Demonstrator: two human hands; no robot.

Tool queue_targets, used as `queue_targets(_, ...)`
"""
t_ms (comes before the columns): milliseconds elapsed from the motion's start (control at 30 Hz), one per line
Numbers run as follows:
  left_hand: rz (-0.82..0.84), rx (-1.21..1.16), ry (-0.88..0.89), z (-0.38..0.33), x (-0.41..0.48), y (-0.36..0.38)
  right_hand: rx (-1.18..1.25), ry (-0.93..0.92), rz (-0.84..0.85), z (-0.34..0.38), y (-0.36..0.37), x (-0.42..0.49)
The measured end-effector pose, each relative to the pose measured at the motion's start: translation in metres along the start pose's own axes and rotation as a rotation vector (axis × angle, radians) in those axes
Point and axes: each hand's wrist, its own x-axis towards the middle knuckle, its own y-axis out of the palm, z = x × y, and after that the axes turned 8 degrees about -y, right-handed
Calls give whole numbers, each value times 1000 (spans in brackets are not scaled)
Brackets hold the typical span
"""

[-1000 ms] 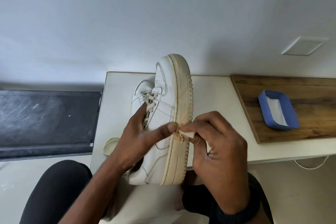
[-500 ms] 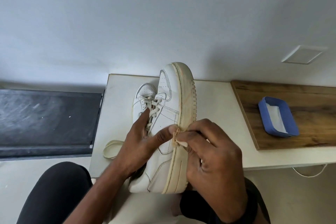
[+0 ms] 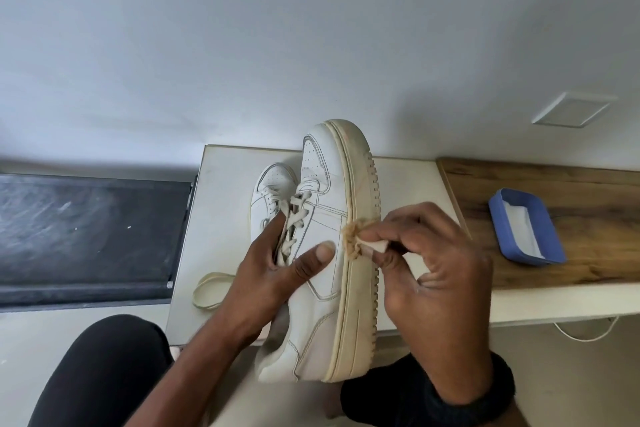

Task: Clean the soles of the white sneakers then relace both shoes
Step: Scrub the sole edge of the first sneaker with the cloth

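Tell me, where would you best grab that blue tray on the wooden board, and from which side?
The blue tray lies flat on the wooden board, shallow, with a raised rim and white material inside. Probably best to come from above and pinch a long-side rim wall, thumb outside and fingers inside. The side facing the sneaker looks nearest to the right hand.

Held sneaker (image 3: 325, 225): white upper, dark stitch lines, yellowed cream sole.
Second sneaker (image 3: 268, 194): white, cream laces.
Wipe (image 3: 356, 239): white, stained tan-brown at its tip.
Tray (image 3: 550, 250): blue, white inside.
Desk (image 3: 225, 184): off-white; right section (image 3: 554, 184) brown wood grain.
Loose lace (image 3: 209, 289): cream.
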Motion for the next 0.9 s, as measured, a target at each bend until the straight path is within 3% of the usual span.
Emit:
queue_targets(167, 150, 124, 63, -1, 2, 1, -56, -53, 97, 4, -1, -10)
queue_targets(333, 98, 160, 106, -2, 4, 4, -67, -76, 157, -3, -4, -5)
queue_targets(567, 102, 171, 108, -5, 3, 2, -166, -27, -14, -13, -8, 16)
queue_targets(900, 78, 217, 93, -11, 5, -2, -146, -140, 154, 9, 2, -8)
